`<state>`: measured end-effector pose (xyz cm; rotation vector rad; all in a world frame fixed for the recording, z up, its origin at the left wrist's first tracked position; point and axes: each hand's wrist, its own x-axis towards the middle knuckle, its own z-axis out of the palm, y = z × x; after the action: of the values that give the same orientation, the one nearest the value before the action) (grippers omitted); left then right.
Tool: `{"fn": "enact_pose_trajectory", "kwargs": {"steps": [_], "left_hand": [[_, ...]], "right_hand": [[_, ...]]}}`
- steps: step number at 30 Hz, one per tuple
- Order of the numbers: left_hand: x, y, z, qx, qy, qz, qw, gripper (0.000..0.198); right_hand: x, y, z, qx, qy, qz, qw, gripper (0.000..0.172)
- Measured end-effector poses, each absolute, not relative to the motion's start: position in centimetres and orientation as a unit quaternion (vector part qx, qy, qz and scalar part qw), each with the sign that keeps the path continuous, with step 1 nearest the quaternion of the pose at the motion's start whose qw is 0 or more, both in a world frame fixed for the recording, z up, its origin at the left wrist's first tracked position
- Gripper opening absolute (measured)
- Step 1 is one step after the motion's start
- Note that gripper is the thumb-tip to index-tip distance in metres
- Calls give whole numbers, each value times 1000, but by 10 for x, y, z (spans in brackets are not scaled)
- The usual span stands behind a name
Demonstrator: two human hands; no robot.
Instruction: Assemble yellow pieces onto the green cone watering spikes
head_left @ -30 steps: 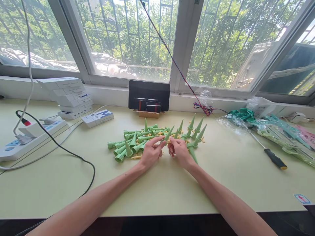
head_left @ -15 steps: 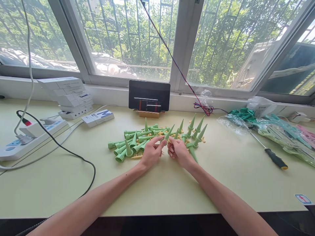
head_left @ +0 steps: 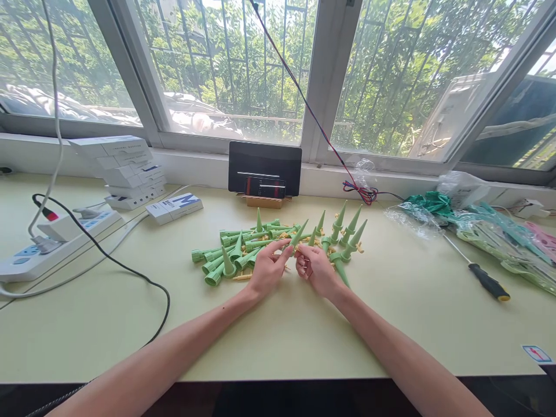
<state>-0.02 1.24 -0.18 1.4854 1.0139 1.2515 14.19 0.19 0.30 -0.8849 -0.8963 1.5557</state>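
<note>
My left hand [head_left: 270,267] is closed on a green plastic watering spike [head_left: 299,233], its pointed tip aimed up and to the right. Close against it, my right hand [head_left: 317,267] pinches a small yellow plastic piece [head_left: 297,253] at the spike's lower part; the fingers mostly hide it. Beyond and left of my hands lies a pile of green spikes [head_left: 212,265], some flat with open ends facing me, a few upright. Yellow pieces [head_left: 242,277] lie among them. To the right, several spikes with yellow pieces fitted [head_left: 356,240] stand point up, and one [head_left: 341,272] lies tilted beside my right wrist.
A dark tablet [head_left: 264,162] and a phone [head_left: 266,187] lean by the window. At left are stacked white boxes [head_left: 130,168], a power strip [head_left: 61,246] and a black cable [head_left: 130,272]. At right lie a screwdriver [head_left: 489,282] and plastic bags [head_left: 499,231].
My hands and the spike between them stay in nearly the same place, with only slight finger movement. The whole view has shifted a little.
</note>
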Motion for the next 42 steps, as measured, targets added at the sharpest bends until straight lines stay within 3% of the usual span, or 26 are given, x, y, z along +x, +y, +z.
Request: {"fn": "enact_pose_trajectory", "kwargs": {"steps": [4,15,23,32,42], "left_hand": [[-1,13,-3,604,418,507,452,50],[-1,11,-1,618,410,503,444,36],[-2,14,-3,625,409,499,439,36],[-2,14,-4,617,403,497,459,40],[-2,15,-6,604,400,484,491,45]], "right_hand": [[141,-1,3,-398,-421,600,551,38],[147,-2,-1,-471,-648,298,519,32],[148,-2,-1,-473,-684,209,514,29],[147,-4,2,-486,-656,257,516,36],[148,-2,6,-462,-553,465,515,32]]}}
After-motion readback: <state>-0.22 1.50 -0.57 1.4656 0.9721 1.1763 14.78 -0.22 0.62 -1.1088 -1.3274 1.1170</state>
